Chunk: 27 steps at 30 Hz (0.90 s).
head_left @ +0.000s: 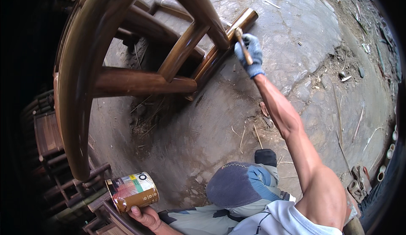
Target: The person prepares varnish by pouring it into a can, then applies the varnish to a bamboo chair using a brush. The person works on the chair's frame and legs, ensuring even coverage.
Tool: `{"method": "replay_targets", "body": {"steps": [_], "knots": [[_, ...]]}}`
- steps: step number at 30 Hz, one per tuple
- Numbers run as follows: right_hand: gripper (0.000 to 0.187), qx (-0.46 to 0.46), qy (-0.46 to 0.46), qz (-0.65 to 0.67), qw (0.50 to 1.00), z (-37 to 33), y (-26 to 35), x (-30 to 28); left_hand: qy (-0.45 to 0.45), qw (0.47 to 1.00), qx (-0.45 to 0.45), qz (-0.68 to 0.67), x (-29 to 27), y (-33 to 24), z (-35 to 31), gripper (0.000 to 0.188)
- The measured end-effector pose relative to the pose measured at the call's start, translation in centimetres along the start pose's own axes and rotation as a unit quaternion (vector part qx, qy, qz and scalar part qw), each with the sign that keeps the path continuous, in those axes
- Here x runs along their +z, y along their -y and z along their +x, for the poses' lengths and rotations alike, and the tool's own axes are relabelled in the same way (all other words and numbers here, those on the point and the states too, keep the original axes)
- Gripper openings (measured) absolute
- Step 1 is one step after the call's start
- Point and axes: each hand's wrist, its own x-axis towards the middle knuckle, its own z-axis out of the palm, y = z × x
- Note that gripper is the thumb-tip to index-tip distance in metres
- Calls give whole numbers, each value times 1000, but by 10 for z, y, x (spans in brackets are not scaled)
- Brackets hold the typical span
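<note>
Brown bamboo furniture fills the upper left of the frame, its thick curved pole closest to the camera. At the lower left, the bare left grip is bent against the underside of a tilted paint can, holding it; the fingers behind the can are hidden. The person's dark-patched knee shows at the bottom centre. Farther out, above the centre, the right grip, in a blue-grey glove, is curled closed around a wooden-handled brush, whose bristles meet a glossy leg of the furniture. Beyond lies the grey, cracked floor, scattered with straw, and cut bamboo pieces line the right edge of the frame.
</note>
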Motion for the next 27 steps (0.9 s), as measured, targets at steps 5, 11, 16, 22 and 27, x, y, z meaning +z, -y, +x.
{"method": "replay_targets", "body": {"steps": [5,11,16,22,27], "knots": [[44,79,58,-46,994,-125,95,35,-24,1000,-13,-9,-30,17,-1,74],[45,229,220,49,947,-231,177,48,-40,998,-40,16,-37,27,-5,88],[32,-99,241,0,966,-187,187,54,-82,995,-50,31,-65,39,-14,92],[38,156,435,-78,883,-126,154,-10,-91,995,-32,11,-84,25,-24,83],[26,298,240,111,917,-30,126,35,-66,997,-44,-1,-64,36,-8,85]]}}
